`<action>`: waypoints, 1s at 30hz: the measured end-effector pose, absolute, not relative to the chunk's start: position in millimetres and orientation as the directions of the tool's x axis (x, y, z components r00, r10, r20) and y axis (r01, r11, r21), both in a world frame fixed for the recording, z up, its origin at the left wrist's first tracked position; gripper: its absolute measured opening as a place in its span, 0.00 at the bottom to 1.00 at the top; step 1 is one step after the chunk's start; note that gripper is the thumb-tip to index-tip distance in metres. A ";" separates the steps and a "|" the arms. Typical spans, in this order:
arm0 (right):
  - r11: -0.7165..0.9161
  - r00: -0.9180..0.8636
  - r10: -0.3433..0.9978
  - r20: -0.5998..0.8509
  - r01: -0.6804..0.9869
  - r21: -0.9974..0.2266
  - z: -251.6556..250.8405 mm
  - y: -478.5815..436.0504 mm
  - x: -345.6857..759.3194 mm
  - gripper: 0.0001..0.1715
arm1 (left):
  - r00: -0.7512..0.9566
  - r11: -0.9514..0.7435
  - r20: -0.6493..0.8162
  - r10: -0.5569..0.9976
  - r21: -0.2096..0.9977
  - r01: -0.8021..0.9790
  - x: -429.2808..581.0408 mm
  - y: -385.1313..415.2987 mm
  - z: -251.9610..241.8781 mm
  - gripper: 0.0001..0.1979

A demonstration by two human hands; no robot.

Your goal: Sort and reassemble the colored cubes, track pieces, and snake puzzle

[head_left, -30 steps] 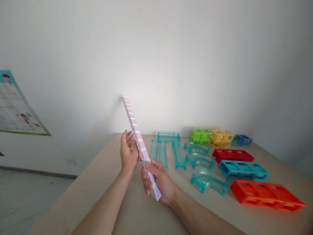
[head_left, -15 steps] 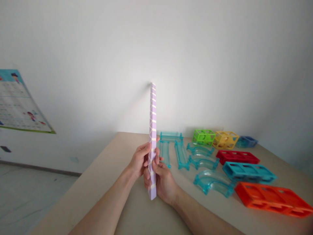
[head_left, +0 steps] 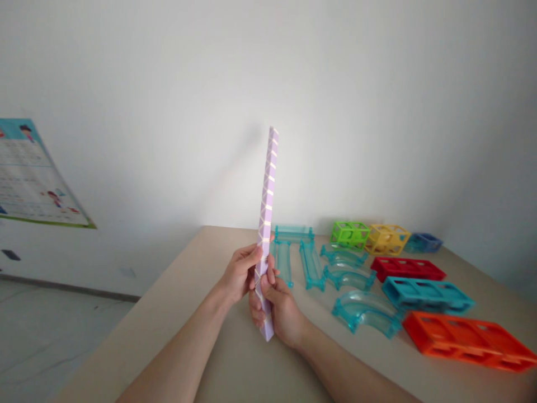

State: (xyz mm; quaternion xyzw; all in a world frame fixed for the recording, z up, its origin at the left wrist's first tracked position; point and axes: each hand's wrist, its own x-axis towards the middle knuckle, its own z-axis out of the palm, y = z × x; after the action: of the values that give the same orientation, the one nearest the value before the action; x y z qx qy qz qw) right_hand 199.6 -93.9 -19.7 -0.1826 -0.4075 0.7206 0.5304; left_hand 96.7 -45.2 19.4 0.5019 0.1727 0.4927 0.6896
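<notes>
Purple segmented stick, long axis near upright, lower end clasped by left hand and right hand.

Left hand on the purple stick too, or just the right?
Touching. The head view shows the left hand with its fingers curled against the purple stick, just above the right hand, which grips its lower end.

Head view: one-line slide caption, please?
Left hand and right hand grip the lower end of a lilac segmented stick, nearly upright over a table with teal track pieces and coloured frames.
</notes>
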 end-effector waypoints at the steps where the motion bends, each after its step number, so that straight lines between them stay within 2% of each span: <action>1: -0.085 -0.351 0.920 0.174 -0.612 -0.787 -20.8 -92.7 199.7 0.21 | 0.443 0.006 0.256 0.859 0.860 -0.510 97.2 -45.3 19.4 0.21; 5: 0.009 -0.255 0.947 0.193 -0.581 -0.814 -24.2 -88.8 199.8 0.23 | 0.385 0.000 0.251 0.888 0.838 -0.545 101.2 -45.7 20.4 0.22; 10: 0.022 -0.183 0.969 0.164 -0.600 -0.800 -21.3 -89.2 195.8 0.27 | 0.289 -0.052 0.259 0.922 0.821 -0.569 107.3 -47.1 21.1 0.22; 15: 0.030 -0.121 0.985 0.120 -0.572 -0.820 -15.0 -90.1 193.1 0.28 | 0.203 -0.113 0.192 0.960 0.931 -0.346 109.4 -52.4 20.7 0.21; 19: -0.019 -0.139 0.988 0.069 -0.550 -0.835 -11.3 -90.1 195.0 0.28 | 0.162 -0.215 0.249 0.955 0.956 -0.199 108.8 -54.1 20.5 0.16; 25: -0.122 -0.154 0.987 -0.047 -0.524 -0.843 -9.9 -90.0 196.1 0.29 | 0.087 -0.337 0.352 0.932 0.929 -0.151 110.5 -49.7 19.9 0.11; 30: -0.121 -0.139 0.989 -0.053 -0.542 -0.832 -9.4 -90.4 199.1 0.27 | 0.091 -0.317 0.341 0.936 0.926 -0.204 109.9 -45.5 19.3 0.13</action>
State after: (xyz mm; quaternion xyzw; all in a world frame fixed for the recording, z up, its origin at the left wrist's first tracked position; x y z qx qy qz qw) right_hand 199.1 -90.4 -9.4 -0.3275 -0.3411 0.6734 0.5684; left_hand 109.9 -45.5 19.3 0.5583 0.3275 0.5891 0.4837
